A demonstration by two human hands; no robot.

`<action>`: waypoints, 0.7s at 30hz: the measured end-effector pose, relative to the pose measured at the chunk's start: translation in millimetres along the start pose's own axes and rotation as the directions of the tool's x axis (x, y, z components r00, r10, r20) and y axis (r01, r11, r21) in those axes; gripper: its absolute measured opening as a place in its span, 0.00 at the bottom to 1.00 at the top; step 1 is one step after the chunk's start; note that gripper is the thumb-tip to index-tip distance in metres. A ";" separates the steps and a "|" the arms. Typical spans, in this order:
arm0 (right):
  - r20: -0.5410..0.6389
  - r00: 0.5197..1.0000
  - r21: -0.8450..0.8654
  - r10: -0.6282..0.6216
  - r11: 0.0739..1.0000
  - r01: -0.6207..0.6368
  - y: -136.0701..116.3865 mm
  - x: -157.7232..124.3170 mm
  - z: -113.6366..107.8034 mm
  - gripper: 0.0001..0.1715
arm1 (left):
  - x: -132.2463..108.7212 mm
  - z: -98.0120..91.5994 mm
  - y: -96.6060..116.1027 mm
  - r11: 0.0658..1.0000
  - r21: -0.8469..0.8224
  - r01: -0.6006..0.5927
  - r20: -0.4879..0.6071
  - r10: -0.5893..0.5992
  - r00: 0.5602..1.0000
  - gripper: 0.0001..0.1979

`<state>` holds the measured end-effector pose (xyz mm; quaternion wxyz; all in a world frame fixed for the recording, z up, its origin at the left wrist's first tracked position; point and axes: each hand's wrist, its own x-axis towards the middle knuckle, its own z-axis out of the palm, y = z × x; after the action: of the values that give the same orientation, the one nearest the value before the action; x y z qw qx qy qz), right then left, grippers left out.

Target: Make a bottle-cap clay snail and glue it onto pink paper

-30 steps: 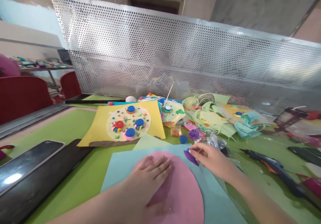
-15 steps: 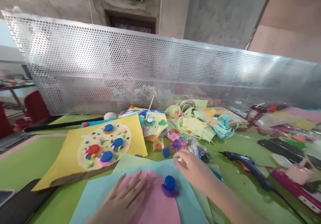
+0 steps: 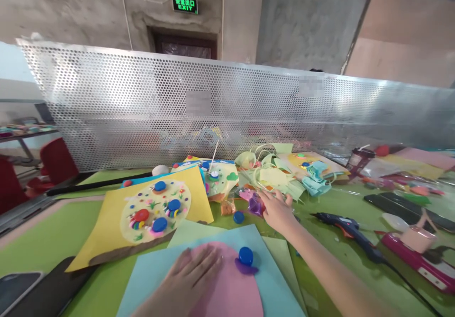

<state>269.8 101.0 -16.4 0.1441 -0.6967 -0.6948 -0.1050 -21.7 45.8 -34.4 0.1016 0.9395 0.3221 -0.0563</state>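
My left hand (image 3: 192,276) lies flat on a pink rounded paper shape (image 3: 231,284), which rests on a light blue sheet (image 3: 142,279). On the pink shape's right edge sit a blue bottle cap (image 3: 245,256) and a purple piece of clay (image 3: 246,267). My right hand (image 3: 279,212) is stretched out over small plastic packets, its fingers apart and bent a little. Beside its fingertips is a purple clay packet (image 3: 254,205); whether they touch cannot be made out. Another blue cap (image 3: 238,217) and an orange clay packet (image 3: 228,207) lie to the left of that hand.
A yellow sheet (image 3: 110,212) decorated with caps and clay lies at left, near a phone (image 3: 17,286). Pale green paper scraps (image 3: 277,177) are heaped at the back. A glue gun (image 3: 350,229) and a magenta power strip (image 3: 408,255) are at right. A perforated metal panel (image 3: 142,104) stands behind.
My right hand has moved forward from the blue sheet's far edge to the packets, and its fingers have spread. My left hand stays on the pink paper. The view has shifted slightly.
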 end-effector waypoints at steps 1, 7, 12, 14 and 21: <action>-0.008 1.000 0.005 -0.014 1.000 0.014 -1.8 -1.0 -2.0 0.31 | -2.5 -6.8 4.6 1.000 -0.025 0.001 0.022 0.000 1.000 0.39; -0.105 0.994 0.042 -0.042 0.998 0.046 -12.4 -7.6 -12.5 0.20 | -20.2 -30.8 22.2 0.992 -0.122 0.014 -0.014 -0.016 1.000 0.41; -0.142 0.990 0.078 0.002 0.997 0.009 -13.3 -7.8 -13.8 0.20 | -26.1 -29.0 22.3 0.991 -0.137 -0.010 -0.047 0.003 0.999 0.41; -0.133 0.991 0.084 0.024 0.996 -0.013 -11.9 -6.7 -15.1 0.19 | -26.7 -28.4 22.9 0.992 -0.129 -0.002 -0.054 -0.005 0.999 0.41; -0.101 0.995 -0.028 -0.008 1.000 0.006 -13.3 -17.8 -21.8 0.14 | -26.7 -31.3 26.6 0.995 -0.102 0.013 -0.053 -0.019 0.998 0.41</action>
<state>257.5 76.6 -1.4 0.1693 -0.6900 -0.6876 -0.1501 -25.0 16.6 4.7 0.1403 0.9317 0.3348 -0.0153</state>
